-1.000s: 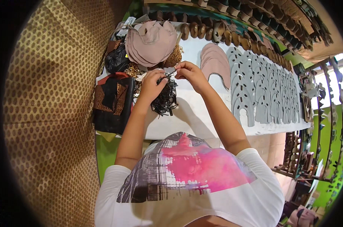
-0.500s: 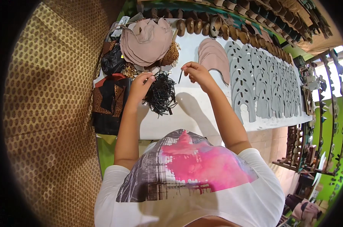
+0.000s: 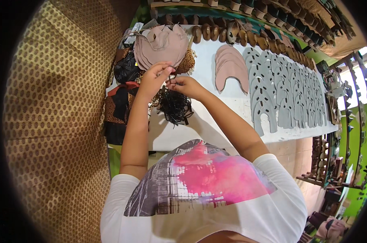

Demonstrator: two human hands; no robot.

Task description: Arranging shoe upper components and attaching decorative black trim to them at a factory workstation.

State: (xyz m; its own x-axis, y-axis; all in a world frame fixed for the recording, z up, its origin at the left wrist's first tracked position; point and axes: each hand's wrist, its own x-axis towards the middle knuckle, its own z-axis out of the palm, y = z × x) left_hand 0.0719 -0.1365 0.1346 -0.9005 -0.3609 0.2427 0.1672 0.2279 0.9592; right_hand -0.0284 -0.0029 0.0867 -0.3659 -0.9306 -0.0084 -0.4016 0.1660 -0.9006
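Note:
Over the table's left part my left hand (image 3: 153, 81) is closed, its fingertips pinching a thin dark strip. My right hand (image 3: 187, 86) comes in from the right and pinches dark strip material just below and beside the left fingertips. Part of the strip (image 3: 171, 79) shows between the two hands; the fingers cover the rest. Directly below them lies a tangled heap of black beaded-looking strips (image 3: 174, 108) on the white table. Beyond the hands rests a pile of curved pink shoe-upper pieces (image 3: 161, 48).
Overlapping pink U-shaped pieces (image 3: 228, 67) lie right of centre, beside rows of grey cut pieces (image 3: 264, 105) with dark marks. Brown shoe lasts (image 3: 205, 32) line the back edge. A black bag (image 3: 126, 69) and leopard-print material (image 3: 113, 109) sit left, near a patterned curtain (image 3: 62, 121).
My right hand has moved left with its small dark strip and now meets my left hand, which has risen slightly above the black heap. The view has shifted a little.

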